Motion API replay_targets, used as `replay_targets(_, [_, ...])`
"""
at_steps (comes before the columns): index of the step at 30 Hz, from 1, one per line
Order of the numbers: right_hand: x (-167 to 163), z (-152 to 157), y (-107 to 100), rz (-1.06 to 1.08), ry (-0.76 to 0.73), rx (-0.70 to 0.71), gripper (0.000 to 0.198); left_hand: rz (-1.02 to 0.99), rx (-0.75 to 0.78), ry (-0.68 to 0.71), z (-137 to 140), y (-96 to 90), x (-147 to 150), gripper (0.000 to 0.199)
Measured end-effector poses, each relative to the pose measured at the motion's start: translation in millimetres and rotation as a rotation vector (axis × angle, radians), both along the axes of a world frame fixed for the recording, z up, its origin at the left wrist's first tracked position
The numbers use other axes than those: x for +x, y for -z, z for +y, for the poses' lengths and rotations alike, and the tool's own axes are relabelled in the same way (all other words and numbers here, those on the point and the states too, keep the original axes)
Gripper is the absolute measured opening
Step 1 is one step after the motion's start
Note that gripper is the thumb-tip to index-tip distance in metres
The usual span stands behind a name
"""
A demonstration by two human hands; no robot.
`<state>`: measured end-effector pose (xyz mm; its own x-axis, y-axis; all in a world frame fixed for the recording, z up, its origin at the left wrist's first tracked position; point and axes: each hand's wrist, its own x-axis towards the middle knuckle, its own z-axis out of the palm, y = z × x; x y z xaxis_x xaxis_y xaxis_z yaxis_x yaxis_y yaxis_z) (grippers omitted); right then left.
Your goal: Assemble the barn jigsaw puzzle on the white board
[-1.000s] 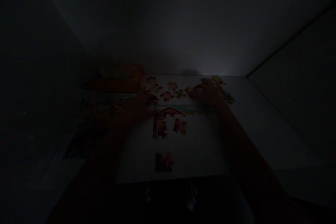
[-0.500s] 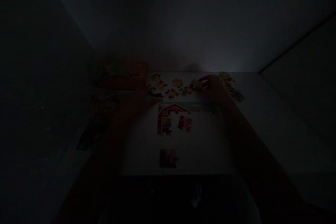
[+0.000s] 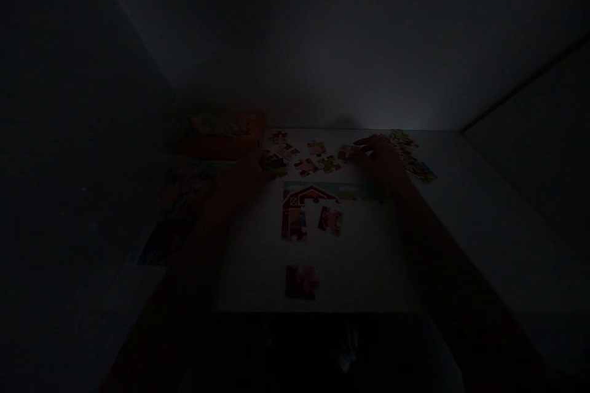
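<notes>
Among loose puzzle pieces (image 3: 318, 159), both hands (image 3: 385, 163) rest near table's far edge (image 3: 350, 129).

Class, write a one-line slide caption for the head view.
In dim light, two hands reach among loose jigsaw pieces above a partly built barn puzzle.

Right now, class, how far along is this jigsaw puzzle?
Done: a joined red barn section under a sky strip. In hand: the right hand and left hand rest among loose colourful pieces on the white table. Left: those, plus a lone pink piece.
</notes>
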<state>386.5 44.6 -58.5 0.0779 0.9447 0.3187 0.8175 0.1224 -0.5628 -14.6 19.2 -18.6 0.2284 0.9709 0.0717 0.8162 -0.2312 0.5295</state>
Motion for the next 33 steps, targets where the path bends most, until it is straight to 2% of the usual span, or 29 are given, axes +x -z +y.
replay_targets(7, [-7,0,4,-0.140,0.039,0.031,0.048,-0.026,0.198,0.002,1,-2.7,-5,0.030])
replay_targets(11, [-22,-7,-2,-0.206,-0.026,-0.030,0.049,0.024,0.238,-0.073,0,-4.2,-2,0.029])
replay_targets(16, [-35,-3,-4,-0.210,-0.118,-0.113,0.053,-0.008,0.378,-0.152,-4,-8.7,3,0.030])
replay_targets(20, [-43,22,-5,-0.247,-0.127,-0.153,0.063,0.001,0.289,-0.075,-6,-11.4,6,0.019])
replay_targets(24, [-50,47,-10,-0.294,-0.164,-0.211,0.062,0.013,0.271,-0.012,-7,-11.1,8,0.018])
replay_targets(29, [-58,53,-20,-0.074,-0.196,-0.199,0.057,0.008,0.282,-0.017,-6,-10.1,10,0.017])
replay_targets(33, [-59,19,-32,0.195,-0.316,-0.066,0.049,-0.041,0.265,0.001,-7,-11.0,11,0.016])
